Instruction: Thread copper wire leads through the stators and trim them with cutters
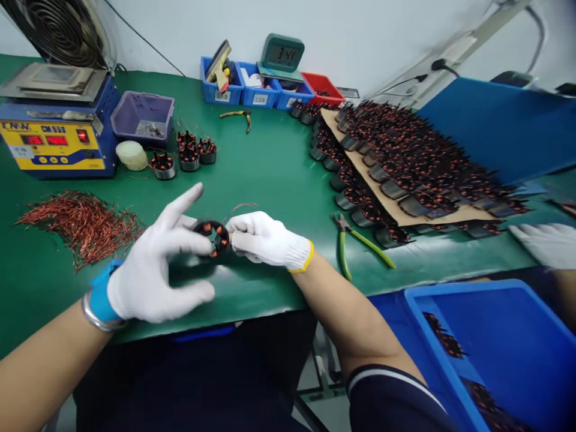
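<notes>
A motor stator (221, 240), a dark ring with copper windings inside, is held just above the green bench top. My right hand (263, 240), in a white knit glove with a yellow cuff, is closed at the stator's right edge. A thin copper wire (243, 206) curves up beside those fingers; exactly what the fingertips pinch is hidden. On the other side, my left hand (164, 258), also gloved, has its thumb and fingers spread. One of its fingers reaches across the stator's left part; whether it touches cannot be made out.
Copper wire scraps (85, 225) lie at left, below a soldering station (58, 135). Several stators (189, 157) stand by a purple bin (143, 114). Green-handled cutters (360, 243) lie near stacked stators (405, 162). A blue tray (517, 336) and another person's gloved hand (546, 243) are at right.
</notes>
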Demonstrator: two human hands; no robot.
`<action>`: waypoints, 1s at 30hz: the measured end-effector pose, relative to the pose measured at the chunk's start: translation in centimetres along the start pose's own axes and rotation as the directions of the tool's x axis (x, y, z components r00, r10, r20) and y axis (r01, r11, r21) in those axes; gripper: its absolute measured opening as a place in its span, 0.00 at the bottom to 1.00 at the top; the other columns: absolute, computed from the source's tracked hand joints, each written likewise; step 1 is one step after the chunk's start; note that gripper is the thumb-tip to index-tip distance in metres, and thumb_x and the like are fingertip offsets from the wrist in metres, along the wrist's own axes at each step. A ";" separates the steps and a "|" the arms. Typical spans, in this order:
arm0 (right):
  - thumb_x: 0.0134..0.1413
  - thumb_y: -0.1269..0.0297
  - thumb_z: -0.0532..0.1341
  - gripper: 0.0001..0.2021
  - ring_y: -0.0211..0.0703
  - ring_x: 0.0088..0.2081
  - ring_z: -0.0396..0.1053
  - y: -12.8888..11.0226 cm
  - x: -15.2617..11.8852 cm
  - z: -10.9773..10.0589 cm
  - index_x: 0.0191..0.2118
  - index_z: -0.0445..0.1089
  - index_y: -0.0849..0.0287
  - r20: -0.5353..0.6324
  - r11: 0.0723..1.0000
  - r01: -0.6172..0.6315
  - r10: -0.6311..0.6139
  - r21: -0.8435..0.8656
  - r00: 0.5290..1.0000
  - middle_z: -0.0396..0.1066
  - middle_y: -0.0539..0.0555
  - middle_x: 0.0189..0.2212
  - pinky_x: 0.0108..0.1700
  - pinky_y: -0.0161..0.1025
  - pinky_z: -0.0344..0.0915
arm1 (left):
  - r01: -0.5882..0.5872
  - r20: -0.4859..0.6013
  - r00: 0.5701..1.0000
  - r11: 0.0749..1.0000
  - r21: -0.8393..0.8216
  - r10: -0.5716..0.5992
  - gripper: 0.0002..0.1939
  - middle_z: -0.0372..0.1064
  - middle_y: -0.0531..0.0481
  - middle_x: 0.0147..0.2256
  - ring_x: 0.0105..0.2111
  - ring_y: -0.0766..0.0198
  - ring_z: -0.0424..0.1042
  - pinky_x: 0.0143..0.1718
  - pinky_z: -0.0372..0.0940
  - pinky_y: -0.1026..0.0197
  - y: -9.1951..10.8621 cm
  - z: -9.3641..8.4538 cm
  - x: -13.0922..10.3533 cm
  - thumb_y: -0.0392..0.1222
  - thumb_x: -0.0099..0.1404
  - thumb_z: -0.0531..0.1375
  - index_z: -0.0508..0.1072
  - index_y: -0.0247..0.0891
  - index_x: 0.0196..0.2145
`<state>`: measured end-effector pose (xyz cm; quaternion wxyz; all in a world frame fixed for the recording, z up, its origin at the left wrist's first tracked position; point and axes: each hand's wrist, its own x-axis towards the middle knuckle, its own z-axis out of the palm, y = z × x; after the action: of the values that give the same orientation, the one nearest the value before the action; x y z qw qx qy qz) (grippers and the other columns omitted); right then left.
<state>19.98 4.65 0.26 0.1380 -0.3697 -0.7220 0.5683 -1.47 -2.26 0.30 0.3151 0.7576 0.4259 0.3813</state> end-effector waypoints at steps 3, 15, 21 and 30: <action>0.51 0.63 0.57 0.06 0.28 0.14 0.54 -0.1 -0.1 0.0 0.31 0.65 0.61 0.015 0.989 -0.029 0.027 0.146 1.000 0.61 0.44 0.18 0.15 0.28 0.49 | -0.237 -0.016 0.969 0.949 0.209 0.246 0.12 0.65 0.48 0.56 0.51 0.48 0.68 0.54 0.63 0.42 0.6 0.4 -0.6 0.44 0.48 0.69 0.67 0.42 0.20; 0.53 0.66 0.55 0.05 0.28 0.16 0.59 -0.4 -0.1 -0.2 0.32 0.67 0.61 -0.073 0.995 -0.035 0.028 -0.095 0.997 0.65 0.45 0.20 0.19 0.27 0.55 | 0.715 0.468 0.699 0.508 -0.480 -0.540 0.26 0.74 0.44 0.35 0.21 0.65 0.71 0.18 0.64 0.66 -0.6 0.4 1.5 0.55 0.59 0.62 0.65 0.38 0.50; 0.53 0.65 0.55 0.05 0.27 0.15 0.59 0.0 0.2 -0.1 0.33 0.67 0.60 -0.031 0.998 -0.055 0.056 0.017 0.998 0.64 0.44 0.21 0.17 0.26 0.55 | 0.261 0.048 0.964 0.901 -0.348 -0.261 0.10 0.58 0.46 0.61 0.57 0.49 0.64 0.55 0.64 0.47 -0.3 0.0 0.0 0.46 0.58 0.63 0.74 0.45 0.39; 0.55 0.63 0.56 0.07 0.26 0.15 0.59 0.0 -0.1 0.1 0.33 0.68 0.60 -0.042 1.000 -0.005 0.005 -0.005 0.999 0.65 0.44 0.22 0.18 0.26 0.55 | 0.512 -0.126 0.801 0.778 -0.364 -0.586 0.21 0.70 0.41 0.45 0.36 0.55 0.75 0.30 0.73 0.54 -0.5 0.5 1.1 0.61 0.60 0.56 0.67 0.39 0.36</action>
<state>20.01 4.55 0.27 0.1506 -0.3837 -0.7197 0.5587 -0.86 -1.13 -0.07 0.4764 0.4896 0.5972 0.4203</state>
